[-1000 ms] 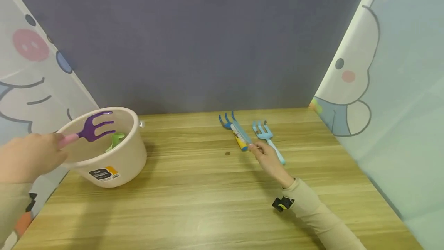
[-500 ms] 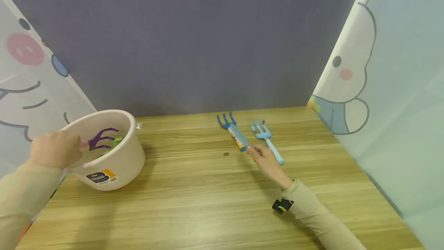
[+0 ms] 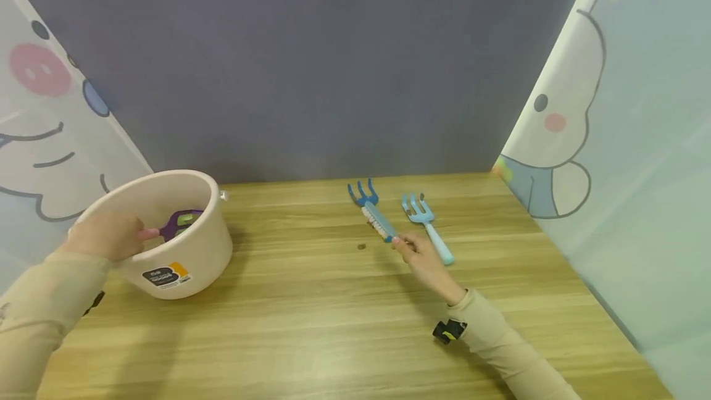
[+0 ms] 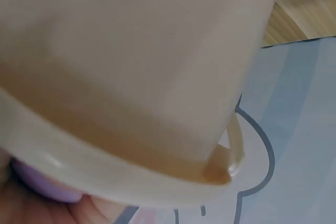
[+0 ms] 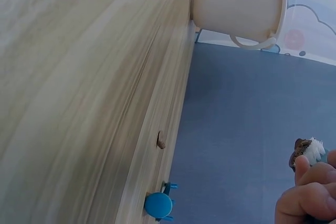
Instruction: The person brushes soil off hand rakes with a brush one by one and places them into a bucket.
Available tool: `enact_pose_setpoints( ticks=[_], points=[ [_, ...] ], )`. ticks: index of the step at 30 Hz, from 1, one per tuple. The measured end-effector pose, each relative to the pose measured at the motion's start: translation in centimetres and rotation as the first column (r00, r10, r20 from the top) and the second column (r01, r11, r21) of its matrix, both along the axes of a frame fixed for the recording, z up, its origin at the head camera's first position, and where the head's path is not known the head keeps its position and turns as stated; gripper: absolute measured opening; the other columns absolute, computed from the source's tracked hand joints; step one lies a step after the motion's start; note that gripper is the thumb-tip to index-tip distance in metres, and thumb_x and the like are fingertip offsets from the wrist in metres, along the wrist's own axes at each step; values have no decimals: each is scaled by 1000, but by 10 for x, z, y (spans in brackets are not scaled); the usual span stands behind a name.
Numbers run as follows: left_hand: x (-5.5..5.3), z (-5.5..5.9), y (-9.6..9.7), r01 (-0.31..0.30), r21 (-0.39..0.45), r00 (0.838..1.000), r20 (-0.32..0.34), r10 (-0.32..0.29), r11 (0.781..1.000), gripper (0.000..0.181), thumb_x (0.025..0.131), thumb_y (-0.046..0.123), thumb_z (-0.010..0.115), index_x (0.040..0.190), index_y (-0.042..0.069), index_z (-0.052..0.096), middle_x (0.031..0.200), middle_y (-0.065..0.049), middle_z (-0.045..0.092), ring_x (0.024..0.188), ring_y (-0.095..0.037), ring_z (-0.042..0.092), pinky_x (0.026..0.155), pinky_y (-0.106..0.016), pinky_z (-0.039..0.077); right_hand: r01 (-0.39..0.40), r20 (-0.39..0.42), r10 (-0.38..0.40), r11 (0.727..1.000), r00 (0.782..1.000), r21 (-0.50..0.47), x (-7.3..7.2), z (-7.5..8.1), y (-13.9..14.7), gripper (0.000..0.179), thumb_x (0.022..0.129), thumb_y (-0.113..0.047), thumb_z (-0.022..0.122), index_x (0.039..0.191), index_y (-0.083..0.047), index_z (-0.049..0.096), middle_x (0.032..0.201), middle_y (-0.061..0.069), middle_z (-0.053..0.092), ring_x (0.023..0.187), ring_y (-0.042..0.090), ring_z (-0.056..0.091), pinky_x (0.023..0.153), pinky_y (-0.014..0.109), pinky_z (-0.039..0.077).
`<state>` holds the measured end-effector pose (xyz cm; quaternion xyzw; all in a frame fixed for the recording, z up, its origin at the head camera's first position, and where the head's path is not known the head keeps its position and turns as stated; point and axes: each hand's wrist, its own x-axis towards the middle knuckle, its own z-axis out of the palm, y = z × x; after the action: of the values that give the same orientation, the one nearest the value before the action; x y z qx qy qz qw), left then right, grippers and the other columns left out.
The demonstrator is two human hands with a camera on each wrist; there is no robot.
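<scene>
My left hand reaches over the near rim of a cream bucket and grips the pink handle of a purple garden hand fork. Its tines are down inside the bucket, partly hidden by the wall. My right hand holds a scrubbing brush with a light blue back and white bristles. In the head view the brush overlaps a blue hand fork and covers most of its handle. Brown matter shows beside the bristles in the right wrist view.
A light blue hand fork with brown bits on its tines lies right of the brush. One small brown clump sits on the wood table. Something green is in the bucket. A dark panel closes the back.
My left hand has moved right and lowered the purple hand fork into the bucket. The brush in my right hand has shifted slightly down and left.
</scene>
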<state>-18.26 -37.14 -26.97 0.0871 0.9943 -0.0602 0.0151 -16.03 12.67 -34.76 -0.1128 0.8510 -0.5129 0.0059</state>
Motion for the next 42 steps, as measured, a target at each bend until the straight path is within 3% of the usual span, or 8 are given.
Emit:
enact_pose_setpoints(
  ticks=[5, 14, 21, 24, 28, 33, 38, 42],
  points=[
    [-1, -2, 2, 46, 18, 999, 28, -46, 999, 37, 91, 32, 52, 58, 15, 56, 54, 7, 49, 57, -10, 42, 64, -32, 37, -11, 15, 11, 1000, 1000, -13, -5, -8, 2, 27, 97, -14, 43, 103, 8, 59, 57, -2, 34, 41, 1, 24, 41, 18, 22],
    [-9, -6, 2, 17, 128, 995, 100, -30, 992, 28, 91, 29, 52, 70, 12, 61, 60, 5, 53, 60, -11, 46, 62, -30, 37, -11, -36, 10, 1000, 999, -16, -25, -42, 11, 29, 96, -23, 46, 100, 0, 63, 55, -2, 36, 41, 4, 24, 39, 18, 21],
    [-14, -12, -1, 55, 151, 996, 59, -65, 987, 22, 89, 26, 53, 71, 15, 59, 61, 6, 51, 61, -10, 46, 60, -28, 36, 2, -50, -2, 1000, 999, 6, -25, -46, 11, 30, 96, -28, 46, 95, -4, 63, 55, -1, 37, 42, 7, 24, 38, 19, 20],
    [-13, -15, -4, 63, 165, 995, 60, -73, 984, 20, 88, 26, 54, 80, 10, 64, 69, 0, 60, 66, -13, 51, 62, -31, 40, -11, -38, 11, 1000, 999, -7, -26, -47, 11, 30, 96, -28, 46, 95, -4, 63, 55, -1, 37, 42, 7, 24, 39, 19, 21],
    [-13, -16, -8, 57, 193, 993, 89, -75, 980, 30, 89, 27, 54, 98, 1, 65, 89, -16, 67, 80, -27, 61, 70, -42, 46, -27, -10, 26, 999, 1000, -24, -26, -44, 12, 32, 97, -26, 45, 99, 0, 62, 55, -2, 36, 42, 5, 23, 39, 19, 21],
    [-11, -14, -8, 49, 202, 993, 97, -70, 978, 41, 90, 25, 51, 109, -12, 57, 102, -31, 60, 92, -46, 58, 76, -54, 45, -51, 8, 51, 998, 999, -41, -15, -23, 8, 30, 97, -18, 43, 102, 7, 60, 54, -2, 34, 41, 2, 23, 41, 18, 21],
    [-8, -10, -3, 47, 167, 994, 87, -62, 985, 44, 89, 26, 52, 110, -13, 56, 97, -30, 62, 91, -47, 58, 75, -55, 44, -48, 18, 48, 999, 999, -21, -5, -9, 6, 30, 98, -15, 41, 106, 9, 58, 55, -2, 34, 41, 1, 22, 42, 18, 22],
    [-6, -5, 4, 67, 143, 998, 5, -68, 987, 44, 87, 27, 55, 109, -11, 57, 89, -26, 65, 85, -42, 61, 74, -54, 46, -36, 26, 37, 999, 999, -15, -3, -8, 7, 30, 98, -15, 41, 106, 9, 58, 56, -2, 35, 41, 2, 23, 44, 18, 23]
  ],
)
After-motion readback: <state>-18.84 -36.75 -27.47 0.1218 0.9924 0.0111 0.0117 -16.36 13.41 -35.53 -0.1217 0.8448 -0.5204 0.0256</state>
